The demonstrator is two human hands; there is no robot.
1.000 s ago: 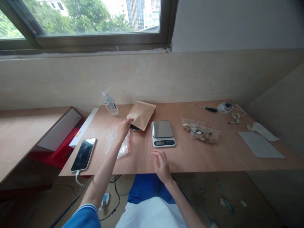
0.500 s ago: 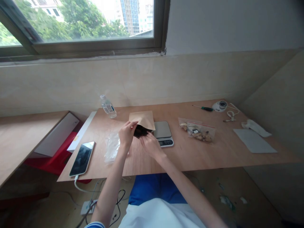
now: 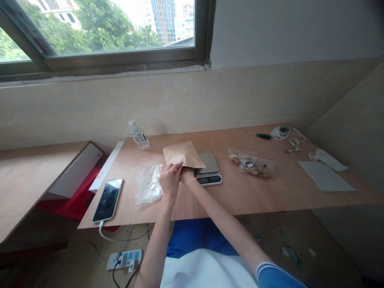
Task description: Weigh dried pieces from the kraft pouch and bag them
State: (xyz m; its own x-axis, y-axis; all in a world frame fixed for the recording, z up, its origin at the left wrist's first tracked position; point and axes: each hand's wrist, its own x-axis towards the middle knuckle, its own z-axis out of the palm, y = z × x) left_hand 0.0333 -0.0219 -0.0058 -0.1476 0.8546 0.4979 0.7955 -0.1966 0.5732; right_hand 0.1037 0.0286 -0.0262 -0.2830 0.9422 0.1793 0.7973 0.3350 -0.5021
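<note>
A brown kraft paper bag [image 3: 183, 154] is held above the table, its mouth turned toward me. My left hand [image 3: 171, 178] pinches the bag's near edge between thumb and fingers. My right hand [image 3: 187, 174] reaches inside the mouth; its fingers are hidden by the paper, so their pose does not show. Just right of the bag, and partly behind it, sits a kitchen scale [image 3: 210, 166] with a grey plate and dark display. To the left of my left hand lies a clear zip bag [image 3: 148, 186], flat on the table.
Two clear bags [image 3: 255, 166] of brownish dried pieces lie right of the scale. Beyond are a screwdriver [image 3: 262, 136], a white dome camera [image 3: 280, 133] and a white sheet [image 3: 325, 176]. A bottle [image 3: 139, 136] and a charging phone [image 3: 108, 200] stand and lie leftward.
My right hand has gone from the bag's edge into its mouth. The bag has opened wider, and my left hand has shifted slightly right and nearer to me along its edge.
</note>
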